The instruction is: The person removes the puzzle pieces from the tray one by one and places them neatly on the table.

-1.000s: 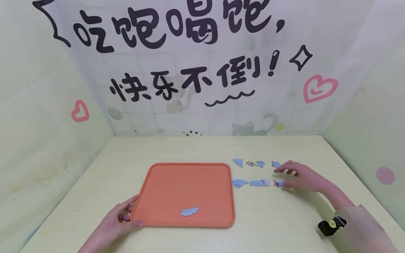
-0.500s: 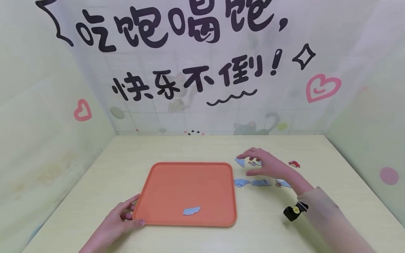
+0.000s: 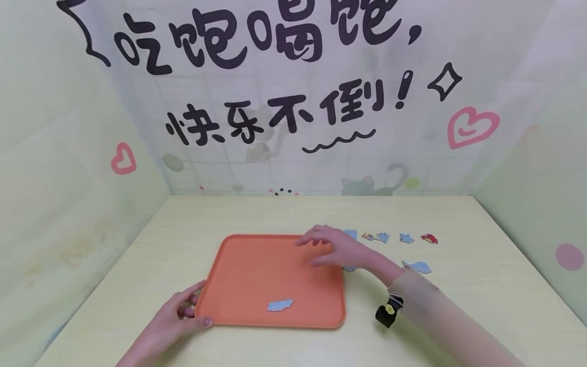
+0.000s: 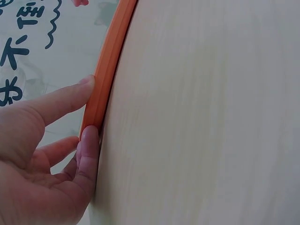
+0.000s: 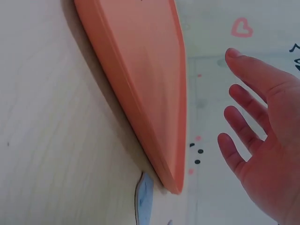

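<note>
An orange tray [image 3: 257,270] lies on the table with one light-blue puzzle piece [image 3: 279,305] near its front edge. My left hand [image 3: 170,317] holds the tray's front left corner; in the left wrist view its thumb and fingers [image 4: 89,154] meet the orange rim. Above the tray's right part hovers my right hand [image 3: 337,246], fingers spread and holding nothing, as the right wrist view also shows. Right of the tray lie more pieces: a red one [image 3: 429,238], a small blue one [image 3: 406,238] and a longer blue one [image 3: 417,266]. The right forearm hides part of the front row.
Pale wood table [image 3: 458,306] surrounds the tray. A printed backdrop [image 3: 257,173] with black lettering rises at the back, and side panels close off left and right. A black device [image 3: 389,312] is strapped at the right wrist.
My right hand has moved left from the far pieces, over the nearer ones, to above the tray. The red piece it covered now shows. My left hand stays at the tray corner.
</note>
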`<move>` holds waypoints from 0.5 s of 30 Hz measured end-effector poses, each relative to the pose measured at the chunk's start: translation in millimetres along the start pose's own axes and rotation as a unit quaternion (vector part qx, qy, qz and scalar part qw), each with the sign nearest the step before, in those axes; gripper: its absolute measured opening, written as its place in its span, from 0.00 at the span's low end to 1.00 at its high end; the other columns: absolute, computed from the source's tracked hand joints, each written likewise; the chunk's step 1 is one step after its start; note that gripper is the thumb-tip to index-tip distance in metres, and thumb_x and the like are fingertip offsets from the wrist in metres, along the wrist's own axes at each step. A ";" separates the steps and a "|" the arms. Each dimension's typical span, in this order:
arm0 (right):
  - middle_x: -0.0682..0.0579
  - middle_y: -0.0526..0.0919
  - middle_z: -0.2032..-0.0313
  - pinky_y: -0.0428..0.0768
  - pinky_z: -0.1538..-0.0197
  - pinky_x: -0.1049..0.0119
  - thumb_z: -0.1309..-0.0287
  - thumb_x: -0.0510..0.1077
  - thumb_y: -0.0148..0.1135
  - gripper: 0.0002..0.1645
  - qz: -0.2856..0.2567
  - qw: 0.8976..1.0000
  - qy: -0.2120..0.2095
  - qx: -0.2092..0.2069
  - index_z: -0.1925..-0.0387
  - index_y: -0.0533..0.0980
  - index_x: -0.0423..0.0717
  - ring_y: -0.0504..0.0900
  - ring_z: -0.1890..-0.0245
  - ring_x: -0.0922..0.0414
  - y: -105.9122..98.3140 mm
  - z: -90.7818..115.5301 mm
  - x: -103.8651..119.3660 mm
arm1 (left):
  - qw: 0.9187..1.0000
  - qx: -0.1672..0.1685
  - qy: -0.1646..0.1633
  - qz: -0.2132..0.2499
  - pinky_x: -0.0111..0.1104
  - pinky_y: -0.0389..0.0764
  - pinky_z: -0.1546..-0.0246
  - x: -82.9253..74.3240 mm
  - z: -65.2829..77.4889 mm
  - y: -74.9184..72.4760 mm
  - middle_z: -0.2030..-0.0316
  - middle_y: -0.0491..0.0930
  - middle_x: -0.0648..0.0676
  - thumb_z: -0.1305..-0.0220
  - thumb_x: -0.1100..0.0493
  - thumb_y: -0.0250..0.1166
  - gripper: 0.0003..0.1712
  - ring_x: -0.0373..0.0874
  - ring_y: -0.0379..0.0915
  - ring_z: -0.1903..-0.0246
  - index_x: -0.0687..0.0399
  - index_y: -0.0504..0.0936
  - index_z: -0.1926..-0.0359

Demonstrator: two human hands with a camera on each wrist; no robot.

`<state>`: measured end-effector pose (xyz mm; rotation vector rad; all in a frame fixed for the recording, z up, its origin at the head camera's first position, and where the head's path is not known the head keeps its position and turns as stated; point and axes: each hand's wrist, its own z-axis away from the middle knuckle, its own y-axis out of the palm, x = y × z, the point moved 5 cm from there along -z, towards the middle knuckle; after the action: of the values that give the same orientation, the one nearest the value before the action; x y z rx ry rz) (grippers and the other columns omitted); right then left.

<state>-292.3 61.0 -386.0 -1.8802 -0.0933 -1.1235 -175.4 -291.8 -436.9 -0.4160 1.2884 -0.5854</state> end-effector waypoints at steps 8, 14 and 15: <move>0.55 0.82 0.47 0.76 0.41 0.52 0.45 0.43 0.72 0.24 0.005 1.000 -0.012 0.025 0.44 0.80 0.54 0.79 0.47 0.49 27.5 -14.2 15.8 | 1.000 -0.004 -0.020 0.002 0.28 0.68 0.61 0.9 1.2 0.4 0.43 0.68 0.57 0.51 0.51 0.78 0.55 0.41 0.66 0.58 0.50 0.59 0.25; 0.57 0.83 0.50 0.79 0.46 0.63 0.46 0.45 0.73 0.23 0.021 0.998 -0.029 0.059 0.47 0.82 0.52 0.80 0.52 0.54 48.2 -17.9 22.0 | 1.000 -0.001 -0.021 0.014 0.28 0.68 0.60 1.5 0.5 0.7 0.43 0.67 0.57 0.51 0.52 0.77 0.55 0.41 0.66 0.58 0.50 0.59 0.25; 0.57 0.83 0.51 0.78 0.47 0.65 0.46 0.45 0.73 0.23 0.027 0.997 -0.034 0.065 0.47 0.82 0.53 0.80 0.53 0.55 51.5 -18.1 22.4 | 1.000 -0.001 -0.022 0.016 0.28 0.68 0.60 1.7 0.6 0.7 0.43 0.67 0.57 0.51 0.52 0.77 0.55 0.41 0.66 0.58 0.50 0.59 0.25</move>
<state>-266.8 9.9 -400.8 -1.7944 -0.1497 -0.9949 -174.5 -292.4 -438.5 -0.4066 1.2521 -0.5463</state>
